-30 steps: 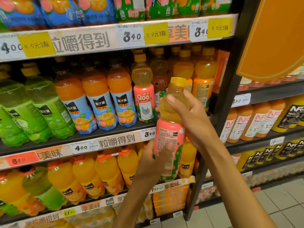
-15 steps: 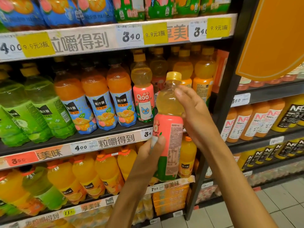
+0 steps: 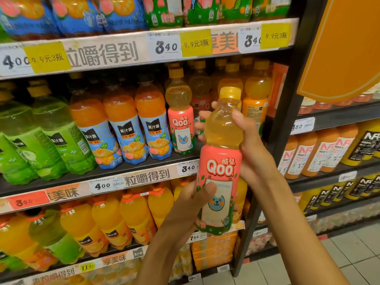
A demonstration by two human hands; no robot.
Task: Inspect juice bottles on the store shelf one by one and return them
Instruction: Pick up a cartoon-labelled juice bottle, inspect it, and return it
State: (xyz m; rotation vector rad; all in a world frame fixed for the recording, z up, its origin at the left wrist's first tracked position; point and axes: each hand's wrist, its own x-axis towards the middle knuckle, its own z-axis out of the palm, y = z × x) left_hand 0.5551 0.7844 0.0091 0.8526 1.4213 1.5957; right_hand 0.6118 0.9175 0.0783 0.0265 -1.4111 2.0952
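Even, bright store light falls from above on the shelf edge strip (image 3: 144, 52), leaving the bottle rows behind it in shadow, while soft glare sits on the held juice bottle (image 3: 221, 161), wide-angle distortion bows the shelves, and the frame's left edge smears into blur.

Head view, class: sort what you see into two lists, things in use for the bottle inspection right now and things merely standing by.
In use:
held Qoo bottle
left hand, gripping its lower label
right hand, gripping its upper part

Standing by:
Qoo bottle on the shelf
blue-labelled orange bottles
green bottles
price tags
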